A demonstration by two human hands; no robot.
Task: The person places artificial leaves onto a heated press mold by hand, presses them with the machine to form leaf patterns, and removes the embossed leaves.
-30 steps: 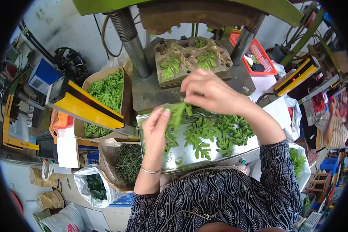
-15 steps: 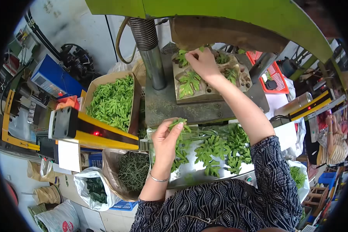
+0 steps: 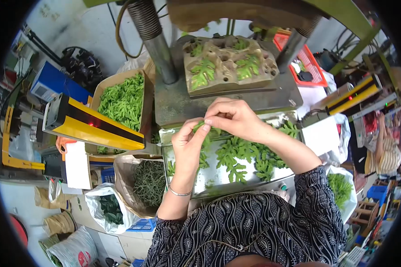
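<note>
My left hand [image 3: 189, 142] pinches green leaves [image 3: 200, 127] between thumb and fingers, above the left part of a metal tray [image 3: 205, 182]. Touching it from the right, my right hand [image 3: 231, 118] has thumb and fingertips closed at the same leaves; what exactly they grip is hidden. Lobed green leaves [image 3: 236, 155] lie spread on the tray under and beside my hands. Beyond my hands, a brown metal mold [image 3: 223, 62] rests on the press plate [image 3: 173, 104], with a green leaf [image 3: 203, 73] at its front left, another at its front right and smaller ones behind.
Steel columns [image 3: 162, 60] flank the mold under a raised upper block [image 3: 240, 18]. Yellow-black bars [image 3: 98, 127] stand at both sides. Left are a carton [image 3: 148, 100] of leaves, a paper bag [image 3: 124, 171] and a white bag [image 3: 93, 207]. A red basket [image 3: 314, 66] stands right; a person [image 3: 385, 149] is farther right.
My right hand has come back from the mold to my left hand, and their fingertips now meet at the leaves. The camera view has shifted.
</note>
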